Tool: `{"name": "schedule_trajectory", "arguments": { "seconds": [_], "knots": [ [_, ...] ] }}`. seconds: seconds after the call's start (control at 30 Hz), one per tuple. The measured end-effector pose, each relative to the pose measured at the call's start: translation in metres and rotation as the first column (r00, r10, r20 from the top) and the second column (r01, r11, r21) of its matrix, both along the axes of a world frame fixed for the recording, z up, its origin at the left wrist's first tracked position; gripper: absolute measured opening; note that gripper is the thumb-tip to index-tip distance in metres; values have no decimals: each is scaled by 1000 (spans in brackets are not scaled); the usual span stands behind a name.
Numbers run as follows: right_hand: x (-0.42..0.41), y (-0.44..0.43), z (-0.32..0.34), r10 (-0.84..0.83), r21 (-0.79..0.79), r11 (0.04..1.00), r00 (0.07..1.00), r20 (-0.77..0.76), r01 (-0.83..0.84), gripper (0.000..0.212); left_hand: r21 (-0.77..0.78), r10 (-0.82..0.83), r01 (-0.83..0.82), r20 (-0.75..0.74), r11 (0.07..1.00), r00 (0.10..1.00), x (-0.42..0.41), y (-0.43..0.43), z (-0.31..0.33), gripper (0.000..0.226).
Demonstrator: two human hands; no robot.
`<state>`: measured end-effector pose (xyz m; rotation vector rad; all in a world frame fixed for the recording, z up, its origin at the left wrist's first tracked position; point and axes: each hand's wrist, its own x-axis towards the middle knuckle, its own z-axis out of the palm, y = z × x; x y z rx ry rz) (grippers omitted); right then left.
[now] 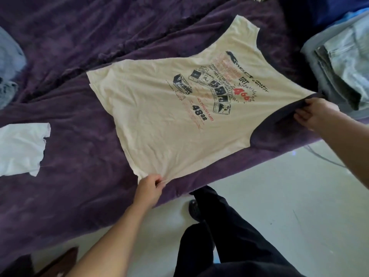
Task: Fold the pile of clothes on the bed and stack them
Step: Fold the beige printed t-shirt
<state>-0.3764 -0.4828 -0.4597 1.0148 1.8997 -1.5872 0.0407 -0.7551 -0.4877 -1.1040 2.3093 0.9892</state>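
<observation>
The left hand (148,188) pinches the hem corner of a cream printed T-shirt (159,120), and the right hand (315,113) grips its dark sleeve, both at the near edge of the bed (69,120). The shirt lies spread print-up between them, reaching away across the purple cover. A stack of folded jeans (343,72) sits just beyond the right hand; a white garment (20,150) and crumpled pale denim (8,72) lie well apart at the left edge.
</observation>
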Motion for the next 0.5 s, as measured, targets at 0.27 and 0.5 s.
{"name": "schedule_trajectory", "arguments": {
  "seconds": [0.27,0.5],
  "knots": [
    [-16,-3,32,52,61,997,998,-19,-51,7,-183,-73,67,-28,981,997,16,-16,63,17],
    [-85,-94,47,222,-65,972,974,-44,-225,30,-307,193,-219,-113,926,975,-51,-118,78,19]
  ]
}}
